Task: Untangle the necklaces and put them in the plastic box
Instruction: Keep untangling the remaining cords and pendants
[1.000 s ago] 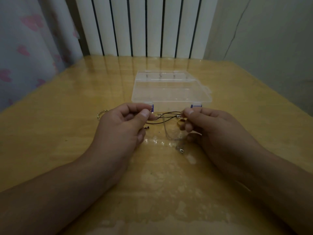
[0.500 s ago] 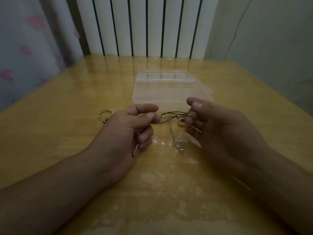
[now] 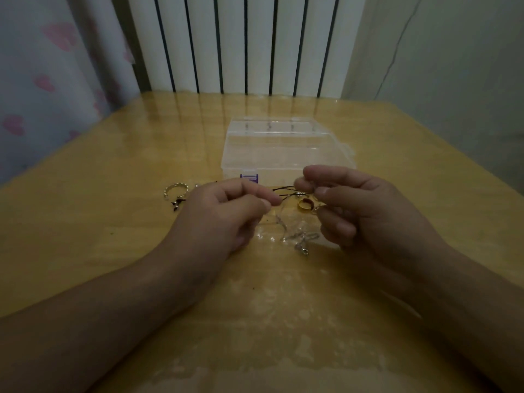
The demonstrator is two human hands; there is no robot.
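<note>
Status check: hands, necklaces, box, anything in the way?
Left hand and right hand both pinching the dark cord, taut between them. Silver chain loose on table. Box shut, beyond hands. Gold ring under the cord.

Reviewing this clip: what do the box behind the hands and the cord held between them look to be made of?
Plastic box: clear, glossy plastic; the table shows through its walls. It has a purple latch.
Cord: thin and dark, matte, probably waxed string or leather; too fine to tell which. Left hand and right hand pinch it.
</note>
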